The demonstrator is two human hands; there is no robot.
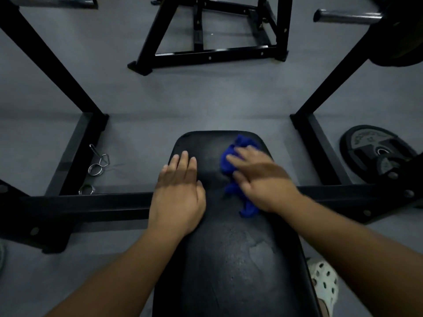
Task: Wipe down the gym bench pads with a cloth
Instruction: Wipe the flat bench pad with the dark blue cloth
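Cloth (229, 156), blue and bunched, lies on the right side of the black bench pad (229, 259) near its far end, pressed under the right hand (258, 179). That hand is slightly blurred, and its fingers lie mostly straight and spread on top of the cloth, not curled round it. Left hand (178, 191) rests flat on the pad's left side near the cloth, fingers straight, holding nothing; spring collars (98, 163) lie on the grey floor left of the bench by the black rack frame (68, 202), weight plate (366, 143) at right.
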